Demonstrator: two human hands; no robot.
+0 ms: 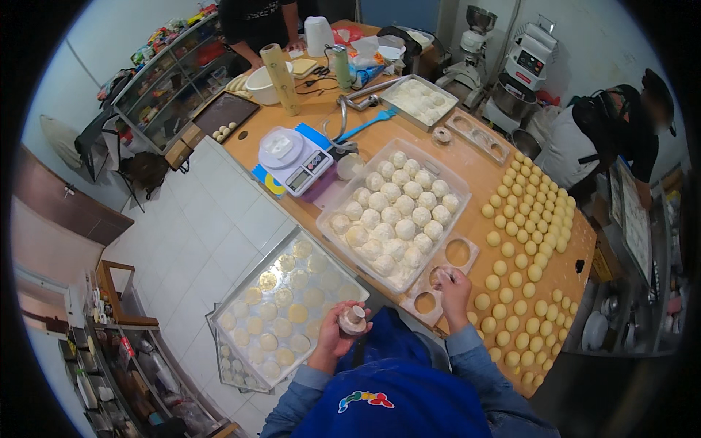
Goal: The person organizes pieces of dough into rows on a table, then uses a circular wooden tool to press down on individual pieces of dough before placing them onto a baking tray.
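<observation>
My left hand [340, 332] grips a round press with a small knob [355, 315] at the lower middle, beside a metal tray of flattened pale discs [269, 312]. My right hand [453, 286] is closed at the middle hole of a wooden mould with round holes [427, 303]; what its fingers hold, if anything, is too small to make out. Above the mould sits a clear plastic tub [445, 182] of flour-dusted dough balls [388, 201]. Rows of yellow dough balls [531, 219] cover the wooden table [482, 255] to my right.
A scale [296, 160], white bowl [260, 85], upright roll [280, 80], floured tray [419, 102] and second mould [478, 137] stand toward the back. One person [255, 25] is at the far end, another [613, 124] bends at right. Mixers [522, 66] line the wall.
</observation>
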